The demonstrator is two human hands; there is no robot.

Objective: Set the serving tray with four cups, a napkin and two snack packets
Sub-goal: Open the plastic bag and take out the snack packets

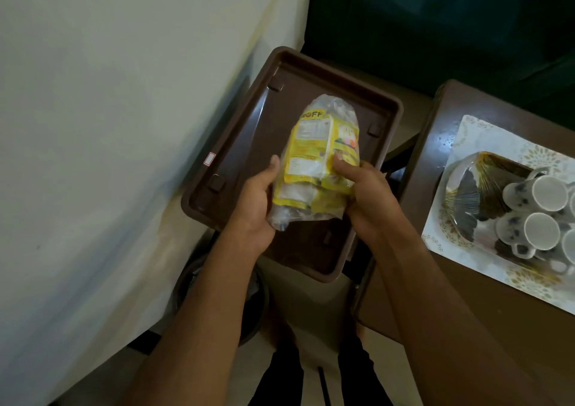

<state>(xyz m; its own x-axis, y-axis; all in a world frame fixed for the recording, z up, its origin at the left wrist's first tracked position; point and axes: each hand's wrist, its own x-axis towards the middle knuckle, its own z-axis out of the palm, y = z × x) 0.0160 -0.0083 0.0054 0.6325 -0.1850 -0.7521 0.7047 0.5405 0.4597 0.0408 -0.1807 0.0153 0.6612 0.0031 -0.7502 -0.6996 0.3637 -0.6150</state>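
Both hands hold a clear plastic bag of yellow snack packets (320,160) in the middle of the view. My left hand (256,202) grips its left side, and my right hand (365,194) pinches its right side with the thumb on top. Under the bag lies a brown rectangular plastic surface (245,144), a stool top or tray seen from above; I cannot tell which. At the right edge, several white cups with dark spots (543,212) lie on their sides on a patterned serving tray (476,188).
The serving tray rests on a white mat with gold print (460,240) on a brown table (435,125). A pale wall (109,125) fills the left. A dark round bin (245,306) stands on the floor below my left forearm.
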